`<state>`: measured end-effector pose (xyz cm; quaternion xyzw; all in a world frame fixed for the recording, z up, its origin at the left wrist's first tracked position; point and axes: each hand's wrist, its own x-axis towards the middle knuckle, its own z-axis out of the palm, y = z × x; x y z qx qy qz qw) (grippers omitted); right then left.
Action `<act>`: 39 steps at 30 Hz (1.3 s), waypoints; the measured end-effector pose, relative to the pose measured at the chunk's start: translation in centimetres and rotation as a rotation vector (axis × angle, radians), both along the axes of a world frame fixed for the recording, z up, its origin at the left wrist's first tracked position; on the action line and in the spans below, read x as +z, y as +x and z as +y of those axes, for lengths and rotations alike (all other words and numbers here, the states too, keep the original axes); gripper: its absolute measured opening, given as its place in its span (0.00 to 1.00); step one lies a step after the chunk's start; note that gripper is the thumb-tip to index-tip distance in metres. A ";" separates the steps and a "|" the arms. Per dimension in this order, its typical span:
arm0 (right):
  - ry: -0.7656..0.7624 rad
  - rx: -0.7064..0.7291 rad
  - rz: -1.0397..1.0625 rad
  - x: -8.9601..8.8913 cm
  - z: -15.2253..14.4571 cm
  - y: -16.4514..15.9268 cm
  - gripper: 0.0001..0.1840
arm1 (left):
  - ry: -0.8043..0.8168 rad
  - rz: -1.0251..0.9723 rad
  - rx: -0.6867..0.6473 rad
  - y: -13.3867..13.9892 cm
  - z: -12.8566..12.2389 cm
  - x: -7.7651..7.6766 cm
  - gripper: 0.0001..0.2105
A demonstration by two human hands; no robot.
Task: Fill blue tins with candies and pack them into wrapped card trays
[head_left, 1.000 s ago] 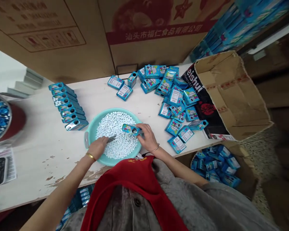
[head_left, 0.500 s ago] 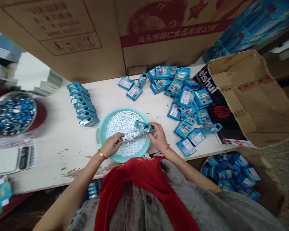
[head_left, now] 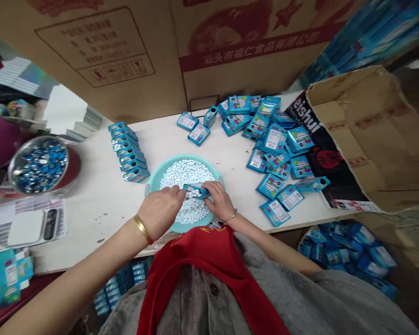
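Note:
Over a pale turquoise basin (head_left: pixel 154 180) full of small white candies (head_left: pixel 186 172), my right hand (head_left: pixel 219 201) is closed around a small blue candy box (head_left: pixel 204 192), which lies tilted. My left hand (head_left: pixel 162 207), with a gold bangle at its wrist, is closed at the left of that box. It grips a small scoop, mostly hidden by the fingers, with white candies (head_left: pixel 194 193) heaped at the box's end. To the left, a row of blue boxes (head_left: pixel 131 156) stands with round holes on top; candies show at one of them.
Many blue boxes (head_left: pixel 274 139) lie piled at the right beside an open carton (head_left: pixel 377 139). Large cardboard cartons (head_left: pixel 132 56) wall off the back. At the left are a metal bowl of blue and silver pieces (head_left: pixel 43 165) and a white scale (head_left: pixel 27 227). More boxes (head_left: pixel 349 251) sit below the table.
My left hand has risen and moved right with the scoop, bringing candies up to the box. The box in my right hand has tilted and shifted slightly left. The view has turned a little left.

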<state>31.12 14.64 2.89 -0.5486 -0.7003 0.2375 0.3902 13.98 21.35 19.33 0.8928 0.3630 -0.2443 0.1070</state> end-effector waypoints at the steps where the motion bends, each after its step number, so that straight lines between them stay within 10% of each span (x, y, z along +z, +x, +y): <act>1: 0.000 0.005 0.003 0.0 0.1 -0.1 0.24 | 0.028 0.021 -0.021 0.5 -0.2 0.5 0.12; 11: 0.021 0.029 0.077 0.5 0.1 -0.1 0.23 | 0.051 -0.108 -0.074 -1.1 0.3 2.8 0.12; 16: 0.032 0.045 0.102 1.2 -0.2 -1.3 0.20 | -0.033 -0.435 -0.010 -2.8 2.0 -2.7 0.23; 20: -0.021 0.075 0.123 0.7 0.0 -0.4 0.20 | -0.132 -0.515 -0.050 -2.9 1.9 -7.3 0.14; 28: -0.713 -0.910 -0.386 -2.3 -2.4 17.1 0.51 | 0.182 -0.593 0.301 -9.8 1.9 -4.9 0.14; 33: -1.100 -0.871 -0.527 -6.9 -2.4 19.3 0.64 | 0.342 -0.310 0.565 -16.1 2.9 -6.8 0.14; 39: -0.959 -0.621 -0.404 -8.0 0.5 11.6 0.65 | 0.163 -0.117 0.588 -19.0 4.7 -12.7 0.15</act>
